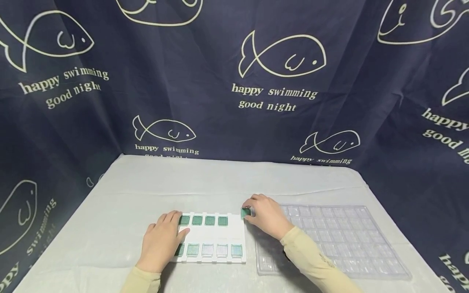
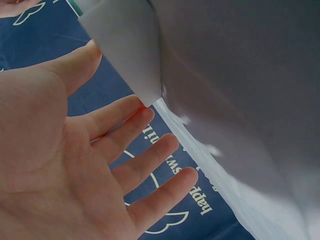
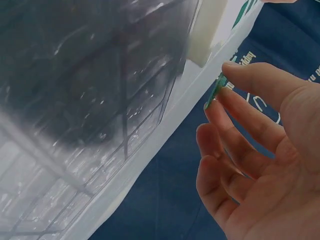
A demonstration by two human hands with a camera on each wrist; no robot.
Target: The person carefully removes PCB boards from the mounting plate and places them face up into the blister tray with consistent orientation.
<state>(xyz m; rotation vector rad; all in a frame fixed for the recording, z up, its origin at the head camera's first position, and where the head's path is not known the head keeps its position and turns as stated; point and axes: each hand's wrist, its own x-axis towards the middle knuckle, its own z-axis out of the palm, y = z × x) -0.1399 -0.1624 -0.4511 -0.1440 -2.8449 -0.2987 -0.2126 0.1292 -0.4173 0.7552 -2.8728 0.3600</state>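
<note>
While my right hand [image 1: 266, 213] pinches a green board [image 1: 245, 212] near the far-right corner of the white tray [image 1: 214, 235], my left hand [image 1: 160, 240], fingers loosely extended, rests on its left end; light edge grip advisable.

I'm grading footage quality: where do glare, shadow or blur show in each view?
Head: two boards in the near row of the white holder look washed out, likely by glare; left wrist: the tabletop lies mostly in soft grey shadow; right wrist: the clear tray is dark and blurred toward the upper left, with small bright glints.
</note>
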